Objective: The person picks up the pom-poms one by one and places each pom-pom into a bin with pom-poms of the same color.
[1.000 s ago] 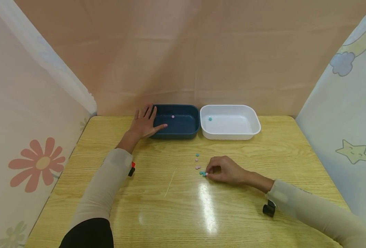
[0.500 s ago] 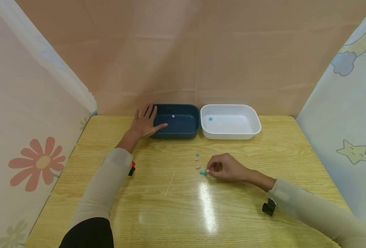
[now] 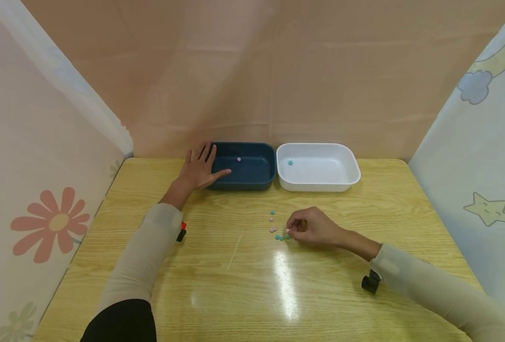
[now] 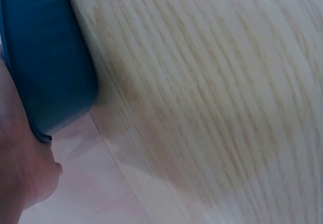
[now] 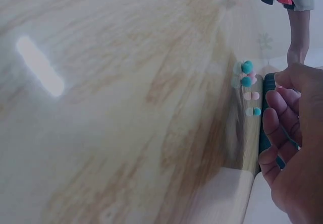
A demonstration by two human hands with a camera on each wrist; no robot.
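Note:
In the head view my left hand rests with spread fingers over the left end of a dark blue tray. The left wrist view shows part of that hand against the tray's rim. My right hand pinches a small pink ball between thumb and forefinger, low over the table. Right below its fingertips lies a teal ball. Two more teal balls sit just left of it, and pink balls lie farther left. Curled fingers mostly hide the pinched ball in the right wrist view.
A white tray stands beside the blue one at the back, with one teal ball inside. One pink ball is in the blue tray. Another pink ball and a teal one lie on the wooden table.
My right hand has shifted slightly away from me and to the right with the pink ball. One teal ball now shows apart from the other two. My left hand stays put.

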